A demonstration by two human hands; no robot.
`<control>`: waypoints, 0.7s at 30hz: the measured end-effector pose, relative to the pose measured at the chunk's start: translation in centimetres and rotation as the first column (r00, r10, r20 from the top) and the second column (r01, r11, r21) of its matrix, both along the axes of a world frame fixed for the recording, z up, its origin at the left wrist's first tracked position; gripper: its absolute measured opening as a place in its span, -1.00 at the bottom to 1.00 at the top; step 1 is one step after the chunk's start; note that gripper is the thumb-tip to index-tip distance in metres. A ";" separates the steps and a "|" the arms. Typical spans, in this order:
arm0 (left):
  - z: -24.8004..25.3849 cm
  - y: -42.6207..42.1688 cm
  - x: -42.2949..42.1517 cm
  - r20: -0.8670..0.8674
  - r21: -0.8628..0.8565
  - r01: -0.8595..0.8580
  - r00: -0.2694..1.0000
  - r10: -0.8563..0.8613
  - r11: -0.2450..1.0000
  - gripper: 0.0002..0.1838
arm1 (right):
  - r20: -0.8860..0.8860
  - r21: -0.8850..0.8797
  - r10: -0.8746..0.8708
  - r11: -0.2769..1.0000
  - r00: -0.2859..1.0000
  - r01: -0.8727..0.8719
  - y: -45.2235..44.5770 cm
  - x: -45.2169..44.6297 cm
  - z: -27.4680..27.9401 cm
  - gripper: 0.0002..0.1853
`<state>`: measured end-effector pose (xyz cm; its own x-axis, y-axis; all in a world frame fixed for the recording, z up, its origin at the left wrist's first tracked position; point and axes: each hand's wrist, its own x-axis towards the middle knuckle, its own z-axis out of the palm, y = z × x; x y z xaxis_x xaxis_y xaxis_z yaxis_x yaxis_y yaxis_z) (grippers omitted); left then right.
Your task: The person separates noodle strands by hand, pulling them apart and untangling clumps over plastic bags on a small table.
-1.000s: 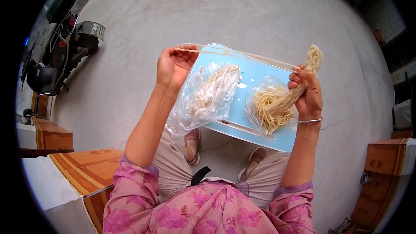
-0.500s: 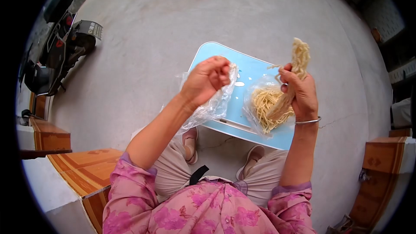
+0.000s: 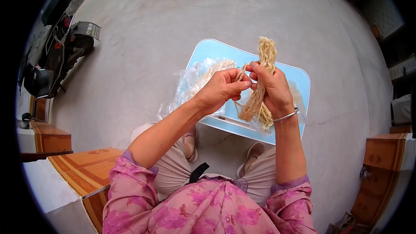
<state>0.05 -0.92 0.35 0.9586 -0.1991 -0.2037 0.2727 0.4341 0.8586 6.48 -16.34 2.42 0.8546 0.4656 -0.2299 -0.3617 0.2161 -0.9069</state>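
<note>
My right hand (image 3: 274, 87) is wrapped round a long pale bundle of strands (image 3: 267, 52), which stands up above the fingers and hangs below them. Close beside it, my left hand (image 3: 224, 87) pinches a thin looped strand (image 3: 241, 74), and the fingertips of both hands nearly meet. Behind my left hand a clear plastic bag (image 3: 190, 82) with pale strands in it lies on the light blue table (image 3: 203, 51). Yellowish strands (image 3: 264, 118) in a second clear bag (image 3: 299, 99) are partly hidden by my right hand and the bundle.
A parked scooter (image 3: 60, 52) stands at the left on the grey floor (image 3: 151, 30). Brown tiled blocks (image 3: 86, 164) are at the lower left, with another tiled block (image 3: 381, 160) at the right. My feet and knees are under and beside the small table.
My left hand has come in from the left, and my right hand has moved left with the bundle to meet it. The strand stretched between them earlier is now short and looped at the fingertips.
</note>
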 end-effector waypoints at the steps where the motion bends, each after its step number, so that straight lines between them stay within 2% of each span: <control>1: 0.0 0.0 -0.1 0.018 0.019 0.004 1.000 -0.004 1.000 -0.78 | -0.042 0.039 0.035 0.999 0.999 -0.034 -0.2 0.2 -0.4 -0.71; 3: -0.4 0.2 0.1 0.017 0.022 -0.008 1.000 0.008 1.000 -0.80 | -0.121 0.122 0.112 0.988 0.986 -0.097 -0.4 0.5 -0.7 -0.67; 7: -0.7 0.4 0.3 0.008 0.078 -0.075 0.997 0.074 0.994 -0.79 | -0.156 0.123 0.181 0.979 0.971 -0.163 -0.2 0.2 -1.0 -0.63; 13: -0.6 0.3 0.2 -0.022 0.135 -0.076 0.997 0.079 0.988 -0.77 | -0.176 0.135 0.233 0.968 0.957 -0.211 0.4 -0.3 -1.0 -0.58; 16: 0.5 -0.3 0.0 -0.093 -0.010 -0.164 0.982 0.162 0.986 -0.76 | -0.151 0.153 0.259 0.960 0.954 -0.236 0.6 -0.4 -1.1 -0.55; 19: -0.1 0.4 0.2 -0.083 -0.003 -0.071 0.994 0.070 0.997 -0.75 | -0.134 0.162 0.282 0.952 0.950 -0.260 0.8 -0.4 -1.2 -0.53; 21: 0.4 -0.1 0.0 -0.074 -0.036 -0.126 0.990 0.124 0.991 -0.77 | -0.161 0.169 0.284 0.951 0.945 -0.257 0.8 -0.6 -0.7 -0.52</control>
<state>0.07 -1.04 0.73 0.9597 -0.0882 -0.2667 0.2741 0.5028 0.8198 5.88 -15.58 1.74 0.6419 0.7130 -0.2821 -0.5797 0.2104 -0.7872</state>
